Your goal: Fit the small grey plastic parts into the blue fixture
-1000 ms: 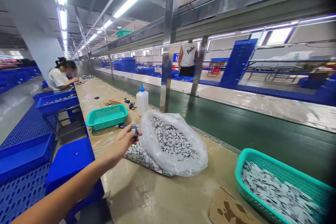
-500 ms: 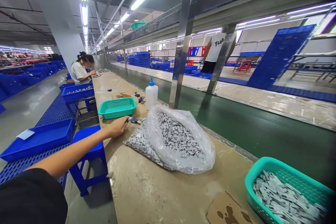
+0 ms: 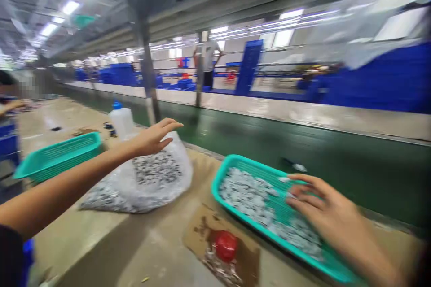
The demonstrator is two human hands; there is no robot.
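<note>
At a factory workbench beside a green conveyor belt [image 3: 303, 152], a worker's left hand [image 3: 153, 138] hangs in the air above a clear plastic bag [image 3: 144, 179] heaped with small grey parts, fingers stretched out loosely and holding nothing. The bag lies directly below the fingertips [image 3: 175, 124], apart from them, spreading toward 7 o'clock. The right hand [image 3: 323, 215] is spread flat, palm down, over a teal basket [image 3: 232, 163] filled with the same grey parts [image 3: 249, 195]; its fingers [image 3: 299, 190] rest on or just above the heap at the basket's 3 o'clock side, and blur keeps one from telling whether anything is pinched beneath them. At 9 o'clock from the bag stands a second teal basket [image 3: 57, 154], and at 11 o'clock a white squeeze bottle [image 3: 121, 121] with a blue cap. A red cap-like piece [image 3: 225, 245] sits on a stained cardboard scrap [image 3: 202, 233] at 6 o'clock from the filled basket. Across the belt, another person [image 3: 208, 56] stands among blue crates.
</note>
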